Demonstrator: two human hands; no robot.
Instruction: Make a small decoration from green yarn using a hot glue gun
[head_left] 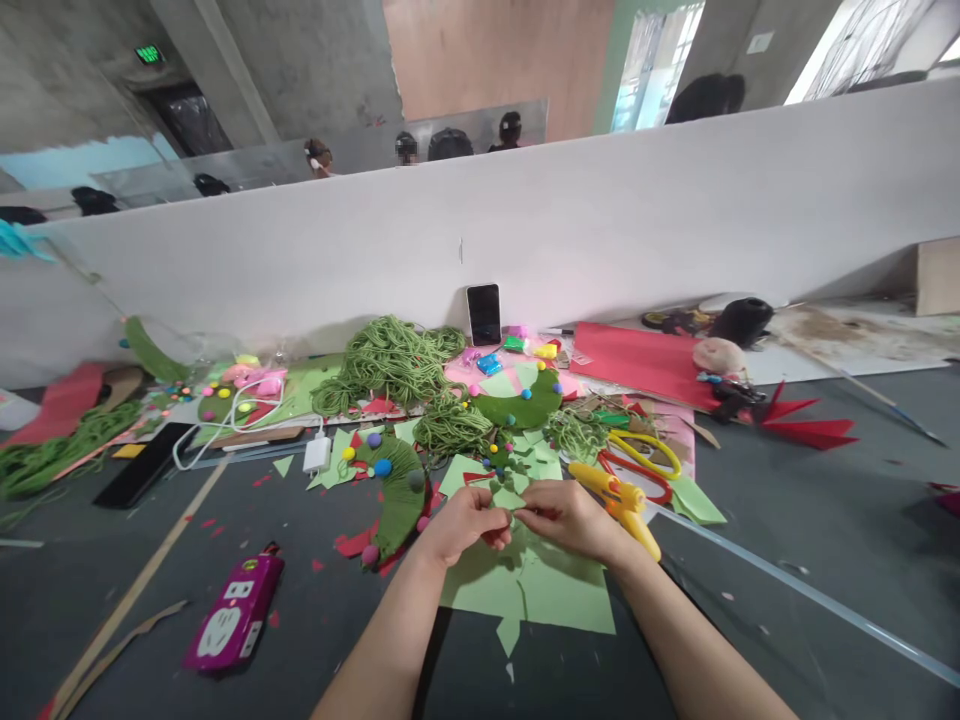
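Observation:
My left hand and my right hand meet at the middle, fingertips closed on a small piece of light green paper. Beneath them lies a larger sheet of light green paper, with cut scraps around it. Left of my left hand is a curved green yarn-wrapped shape dotted with coloured pom-poms; a similar curved shape lies farther back. Close to my right hand are a yellow glue gun and scissors with yellow and red handles.
Green yarn is heaped behind. A phone leans against the white partition. At left are a purple box-like device, a white charger and a black phone. Red card and a clear stick lie at right.

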